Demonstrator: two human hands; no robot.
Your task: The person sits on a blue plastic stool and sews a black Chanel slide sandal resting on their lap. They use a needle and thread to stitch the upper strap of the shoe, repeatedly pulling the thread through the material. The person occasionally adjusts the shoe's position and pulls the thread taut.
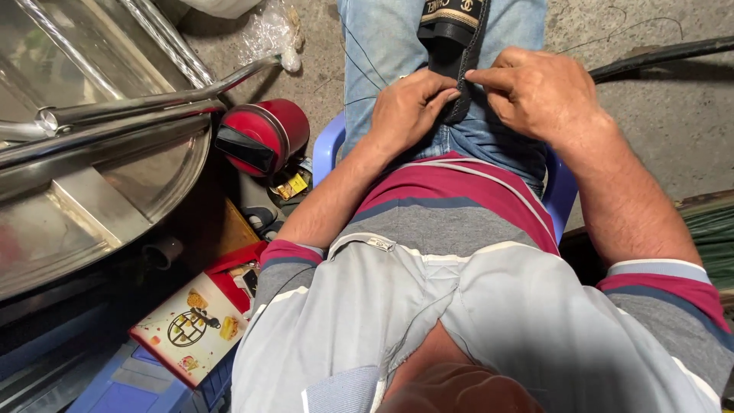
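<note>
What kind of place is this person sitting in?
Probably a small roadside repair or workshop spot: bare concrete floor, a large shiny curved steel structure with tubes, and a red round tin. Both hands work a black strap in the lap.

The strap (459,53) is black with pale lettering and lies on faded blue jeans (382,53); the polo shirt (451,306) is pale grey with maroon, navy and white stripes. The plastic chair (327,149) is lilac-blue, the round tin (264,136) red with a black patch, and the box (191,325) cream and red with food pictures.
</note>
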